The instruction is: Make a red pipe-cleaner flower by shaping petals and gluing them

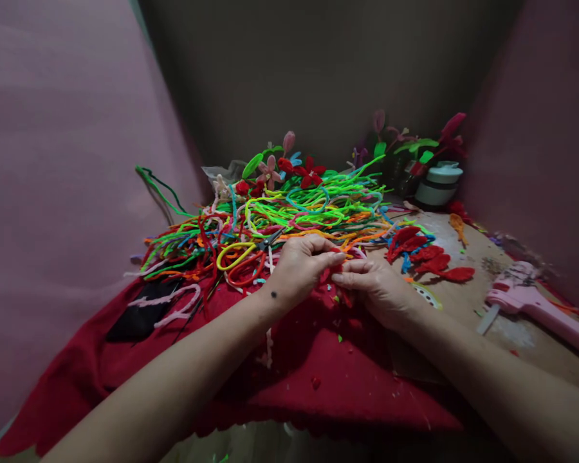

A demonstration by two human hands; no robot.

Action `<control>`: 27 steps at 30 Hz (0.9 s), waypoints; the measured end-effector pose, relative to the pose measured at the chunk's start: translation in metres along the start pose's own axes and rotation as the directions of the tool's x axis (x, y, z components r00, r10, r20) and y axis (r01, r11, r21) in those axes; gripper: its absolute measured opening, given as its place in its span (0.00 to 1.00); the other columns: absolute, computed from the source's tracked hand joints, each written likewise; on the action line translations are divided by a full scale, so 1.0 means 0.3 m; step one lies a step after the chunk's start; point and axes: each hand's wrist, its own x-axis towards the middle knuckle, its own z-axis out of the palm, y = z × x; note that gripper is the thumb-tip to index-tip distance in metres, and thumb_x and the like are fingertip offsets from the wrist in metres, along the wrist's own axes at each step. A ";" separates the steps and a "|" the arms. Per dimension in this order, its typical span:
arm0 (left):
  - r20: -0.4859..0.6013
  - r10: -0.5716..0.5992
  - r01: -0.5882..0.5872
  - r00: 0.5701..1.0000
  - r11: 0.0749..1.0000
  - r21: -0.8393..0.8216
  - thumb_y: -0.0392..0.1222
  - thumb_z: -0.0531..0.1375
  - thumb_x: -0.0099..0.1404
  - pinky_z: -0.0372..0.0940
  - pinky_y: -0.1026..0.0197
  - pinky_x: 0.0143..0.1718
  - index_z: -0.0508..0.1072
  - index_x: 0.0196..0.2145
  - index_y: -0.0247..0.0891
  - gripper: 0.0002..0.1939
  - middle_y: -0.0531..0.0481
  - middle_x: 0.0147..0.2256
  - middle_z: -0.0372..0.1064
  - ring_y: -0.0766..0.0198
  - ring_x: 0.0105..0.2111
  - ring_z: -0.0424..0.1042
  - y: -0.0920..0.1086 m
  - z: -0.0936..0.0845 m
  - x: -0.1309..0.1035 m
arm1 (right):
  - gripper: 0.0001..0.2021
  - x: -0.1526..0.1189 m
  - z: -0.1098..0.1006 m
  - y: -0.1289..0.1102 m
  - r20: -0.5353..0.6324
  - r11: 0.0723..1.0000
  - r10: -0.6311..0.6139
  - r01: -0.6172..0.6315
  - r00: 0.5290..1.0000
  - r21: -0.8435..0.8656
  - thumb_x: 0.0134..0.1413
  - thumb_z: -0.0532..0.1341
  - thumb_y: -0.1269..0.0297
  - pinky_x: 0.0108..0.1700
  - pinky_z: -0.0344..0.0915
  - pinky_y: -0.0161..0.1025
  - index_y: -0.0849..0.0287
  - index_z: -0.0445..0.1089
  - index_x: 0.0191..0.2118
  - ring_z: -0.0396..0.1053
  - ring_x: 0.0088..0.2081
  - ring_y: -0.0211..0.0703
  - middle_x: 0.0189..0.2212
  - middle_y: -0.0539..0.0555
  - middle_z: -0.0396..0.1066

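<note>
1. Two hands close together at the near side of the heap of fuzzy stems (313,209): left hand (295,265) and right hand (385,286) both pinching a small red fuzzy piece (326,276), held up over the red cloth (338,386).
2. Hold firm with one pinch and work with the other; probably a bending or twisting step, but cannot tell the exact fold behind the fingers.
3. Pinch close to the join, so as not to kink the likely wire core elsewhere.
4. Turn in small, even moves, without crushing the pile.
5. Compare curve and fullness with the red petals (431,262) beyond the right hand.
6. Mind the scissors (262,245) beside the left hand.
7. Keep the right forearm off the pink glue gun (525,299), possibly hot.
</note>
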 end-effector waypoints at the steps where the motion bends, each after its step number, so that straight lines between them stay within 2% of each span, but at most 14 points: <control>1: -0.041 0.097 -0.092 0.994 0.990 0.109 0.35 0.60 0.53 0.57 0.65 0.28 0.70 0.20 0.34 0.06 0.53 0.22 0.64 0.69 0.24 0.61 -0.005 0.004 0.002 | 0.13 -0.003 0.002 -0.001 -0.010 1.000 -0.007 0.007 1.000 -0.030 0.38 0.66 0.65 0.23 0.47 0.36 0.61 0.64 0.14 0.54 0.16 0.32 0.11 0.46 0.60; 3: -0.087 0.250 -0.218 0.964 0.937 0.271 0.33 0.59 0.54 0.58 0.64 0.32 0.71 0.20 0.34 0.06 0.51 0.24 0.66 0.67 0.28 0.63 -0.017 0.005 0.007 | 0.13 -0.010 0.006 -0.005 -0.049 0.996 -0.017 0.013 0.999 -0.085 0.40 0.65 0.65 0.23 0.47 0.36 0.61 0.63 0.13 0.54 0.16 0.32 0.11 0.46 0.59; 4: -0.090 0.267 -0.231 0.959 0.929 0.290 0.34 0.58 0.55 0.59 0.63 0.34 0.71 0.22 0.35 0.06 0.51 0.25 0.67 0.67 0.29 0.64 -0.022 0.002 0.011 | 0.14 -0.013 0.008 -0.008 -0.079 0.994 -0.024 0.015 0.997 -0.105 0.41 0.64 0.65 0.23 0.47 0.35 0.61 0.62 0.14 0.54 0.17 0.31 0.11 0.46 0.59; 6: -0.062 0.160 -0.144 0.985 0.969 0.202 0.39 0.58 0.58 0.60 0.64 0.32 0.72 0.26 0.35 0.06 0.50 0.27 0.68 0.67 0.29 0.65 -0.031 -0.015 0.020 | 0.14 -0.016 0.011 -0.012 -0.139 0.991 -0.053 0.035 0.989 -0.128 0.43 0.64 0.63 0.23 0.47 0.35 0.61 0.62 0.14 0.53 0.17 0.31 0.12 0.46 0.59; 9: 0.144 -0.109 0.100 0.983 0.993 0.070 0.44 0.58 0.58 0.57 0.66 0.24 0.71 0.28 0.34 0.09 0.53 0.23 0.66 0.70 0.22 0.62 -0.038 -0.051 0.030 | 0.16 -0.013 0.008 -0.016 -0.192 0.990 -0.092 0.069 0.977 -0.123 0.45 0.64 0.60 0.21 0.46 0.34 0.60 0.60 0.16 0.51 0.17 0.29 0.13 0.44 0.57; 10: 0.206 -0.159 0.143 0.966 0.986 0.091 0.44 0.58 0.57 0.55 0.67 0.22 0.70 0.26 0.33 0.10 0.54 0.21 0.64 0.71 0.20 0.60 -0.040 -0.061 0.029 | 0.16 -0.011 0.006 -0.016 -0.202 0.991 -0.085 0.061 0.976 -0.120 0.44 0.65 0.59 0.21 0.45 0.34 0.60 0.61 0.17 0.51 0.16 0.29 0.13 0.44 0.56; 12: 0.245 -0.161 0.113 0.956 0.973 0.201 0.42 0.58 0.57 0.52 0.67 0.22 0.67 0.21 0.34 0.12 0.56 0.18 0.60 0.72 0.19 0.56 -0.047 -0.069 0.022 | 0.15 -0.008 0.002 -0.014 -0.206 0.991 -0.049 0.021 0.977 -0.136 0.45 0.64 0.58 0.20 0.45 0.33 0.60 0.62 0.20 0.52 0.15 0.30 0.13 0.44 0.58; 14: 0.196 -0.044 -0.024 0.980 0.943 0.333 0.41 0.57 0.59 0.52 0.67 0.23 0.65 0.18 0.34 0.13 0.56 0.17 0.58 0.72 0.20 0.56 -0.056 -0.066 0.008 | 0.13 -0.007 -0.001 -0.012 -0.193 0.987 -0.023 -0.008 0.981 -0.158 0.46 0.64 0.57 0.20 0.46 0.33 0.60 0.64 0.23 0.54 0.16 0.31 0.14 0.45 0.61; 16: 0.174 0.154 -0.221 0.973 0.842 0.492 0.39 0.55 0.60 0.51 0.65 0.24 0.65 0.20 0.34 0.13 0.55 0.19 0.60 0.71 0.21 0.57 -0.066 -0.056 -0.011 | 0.11 -0.009 0.000 -0.010 -0.195 0.985 -0.011 -0.023 0.981 -0.169 0.47 0.63 0.58 0.20 0.48 0.33 0.60 0.65 0.24 0.55 0.16 0.31 0.15 0.45 0.62; 19: 0.257 0.443 -0.485 0.859 0.541 0.687 0.35 0.50 0.61 0.48 0.63 0.22 0.66 0.22 0.35 0.12 0.52 0.20 0.61 0.68 0.21 0.57 -0.080 -0.043 -0.037 | 0.13 -0.015 0.012 -0.010 -0.250 0.981 -0.065 0.016 0.966 -0.195 0.45 0.65 0.60 0.20 0.46 0.32 0.60 0.62 0.21 0.52 0.17 0.29 0.14 0.44 0.59; 21: 0.304 0.523 -0.551 0.796 0.420 0.721 0.33 0.49 0.61 0.46 0.62 0.22 0.65 0.21 0.35 0.12 0.51 0.20 0.61 0.68 0.21 0.57 -0.084 -0.040 -0.047 | 0.14 -0.020 0.025 -0.013 -0.266 0.982 -0.117 0.072 0.957 -0.175 0.45 0.65 0.62 0.20 0.46 0.32 0.61 0.62 0.19 0.51 0.17 0.28 0.14 0.44 0.58; 22: 0.286 0.529 -0.547 0.799 0.439 0.713 0.33 0.50 0.61 0.46 0.62 0.22 0.65 0.21 0.35 0.12 0.51 0.20 0.61 0.68 0.21 0.57 -0.084 -0.039 -0.049 | 0.13 -0.022 0.032 -0.015 -0.260 0.986 -0.128 0.093 0.957 -0.142 0.44 0.66 0.63 0.21 0.47 0.31 0.61 0.62 0.20 0.51 0.18 0.28 0.15 0.43 0.58; 24: 0.169 0.466 -0.458 0.869 0.627 0.630 0.35 0.51 0.62 0.49 0.63 0.23 0.64 0.21 0.35 0.12 0.52 0.20 0.60 0.69 0.21 0.57 -0.082 -0.035 -0.049 | 0.12 -0.025 0.042 -0.018 -0.242 0.993 -0.111 0.101 0.964 -0.053 0.44 0.66 0.64 0.21 0.48 0.31 0.61 0.63 0.21 0.51 0.18 0.28 0.15 0.43 0.58; 27: -0.002 0.149 -0.143 0.989 0.956 0.255 0.42 0.51 0.63 0.53 0.66 0.24 0.63 0.22 0.35 0.14 0.54 0.20 0.59 0.71 0.20 0.58 -0.076 -0.021 -0.041 | 0.14 -0.019 0.041 -0.017 -0.281 0.994 -0.076 0.096 0.957 0.057 0.42 0.67 0.63 0.20 0.48 0.31 0.61 0.61 0.19 0.51 0.17 0.28 0.14 0.43 0.58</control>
